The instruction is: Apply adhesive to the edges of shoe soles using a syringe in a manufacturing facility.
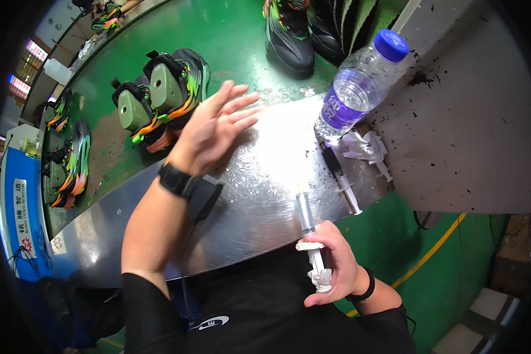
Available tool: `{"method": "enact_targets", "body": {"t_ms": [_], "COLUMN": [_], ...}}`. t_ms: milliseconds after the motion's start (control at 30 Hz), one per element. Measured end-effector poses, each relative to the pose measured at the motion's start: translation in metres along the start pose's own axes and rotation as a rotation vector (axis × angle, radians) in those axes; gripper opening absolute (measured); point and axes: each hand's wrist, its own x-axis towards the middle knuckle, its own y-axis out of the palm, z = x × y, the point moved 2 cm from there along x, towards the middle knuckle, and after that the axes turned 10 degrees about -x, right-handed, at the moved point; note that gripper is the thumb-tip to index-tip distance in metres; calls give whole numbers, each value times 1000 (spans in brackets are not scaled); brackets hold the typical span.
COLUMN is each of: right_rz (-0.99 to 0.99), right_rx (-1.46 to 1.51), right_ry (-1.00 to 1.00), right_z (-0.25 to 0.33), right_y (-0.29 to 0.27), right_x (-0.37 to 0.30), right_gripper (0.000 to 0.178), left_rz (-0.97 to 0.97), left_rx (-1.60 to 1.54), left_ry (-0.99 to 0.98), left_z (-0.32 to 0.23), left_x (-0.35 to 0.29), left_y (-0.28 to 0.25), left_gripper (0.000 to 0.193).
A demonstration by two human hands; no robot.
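Ref.: clock pos. taken from centre of view.

R hand (341,259), approx. 5 o'clock: fingers curled round rear of clear syringe (305,213); grip closed on it, thumb near plunger end. Syringe held over near edge of metal desk (242,206), nozzle twd 12 o'clock. White wrapping (320,278) noted at flange & plunger end. Contents of barrel: cannot tell.

L hand (218,130), approx. 11 o'clock: open, fingers extended twd 2 o'clock, nothing held. Contact w/ desk not determinable. Dark wristband (174,179) w/ box-shaped unit on L wrist; dark band (369,284) on R wrist.

2nd syringe (340,175), dark section at upper end, lies at 3 o'clock on desk. Crumpled white material (363,146) just beside it, btwn 2 & 3. Clear plastic bottle (360,82), blue cap, purple label, btwn 1 & 2, near both. Grey panel (472,130) w/ dark specks, btwn 2 & 3.

Green work surface (230,35) beyond desk. Pair of multicolour shoes (189,76) w/ green blocks inside, 10 o'clock, just beside L hand. Dark shoe (292,44) at 12; further shoes (79,153) at 9. Bright glare on desk near centre.
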Motion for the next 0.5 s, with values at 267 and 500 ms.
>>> {"method": "enact_targets", "body": {"t_ms": [267, 500], "right_rz": [-5, -84], "right_rx": [-50, -94], "right_ry": [4, -83], "right_z": [2, 8], "right_y": [-5, 15], "right_x": [-9, -13], "right_gripper": [90, 88], "left_rz": [-214, -229], "left_rx": [-92, 55], "left_ry": [40, 247], "left_z": [-27, -54], "left_x": [-49, -60], "left_y": [-55, -119], "left_gripper": [65, 26]}}
